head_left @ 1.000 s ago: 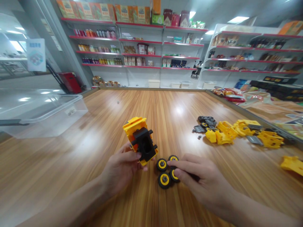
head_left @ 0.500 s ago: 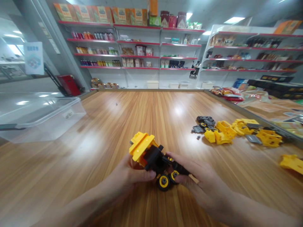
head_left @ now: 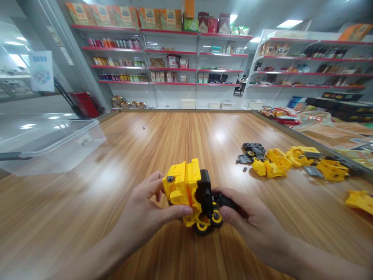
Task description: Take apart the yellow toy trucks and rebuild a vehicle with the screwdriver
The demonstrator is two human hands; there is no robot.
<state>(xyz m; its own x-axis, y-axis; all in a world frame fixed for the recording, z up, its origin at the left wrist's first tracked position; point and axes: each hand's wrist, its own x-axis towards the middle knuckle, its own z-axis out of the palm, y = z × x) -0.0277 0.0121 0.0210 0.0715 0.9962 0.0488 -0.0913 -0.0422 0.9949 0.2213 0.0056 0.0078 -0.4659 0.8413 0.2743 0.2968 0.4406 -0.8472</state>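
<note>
Just above the table, a yellow and black toy truck (head_left: 185, 182) is held tilted between my hands. A grey screw shows in the yellow cab, and its black wheels with yellow hubs (head_left: 216, 217) point down to the right. My left hand (head_left: 151, 210) is closed on the truck's yellow body, thumb across the near side. At the truck's right, my right hand (head_left: 250, 217) is closed around a black handle-shaped piece (head_left: 229, 203). Whether that piece is joined to the truck is hidden by the fingers.
Yellow toy parts (head_left: 274, 163) and dark grey parts (head_left: 253, 149) lie in a pile at the right. Another yellow piece (head_left: 359, 200) sits by the right edge. A clear plastic bin (head_left: 84, 146) is at the left. Small bits (head_left: 143, 128) lie farther back on the wooden table (head_left: 175, 132).
The toy truck has been turned in my left hand, so its yellow cab side with the screw now faces me. My right hand stays closed beside it, shifted slightly right.
</note>
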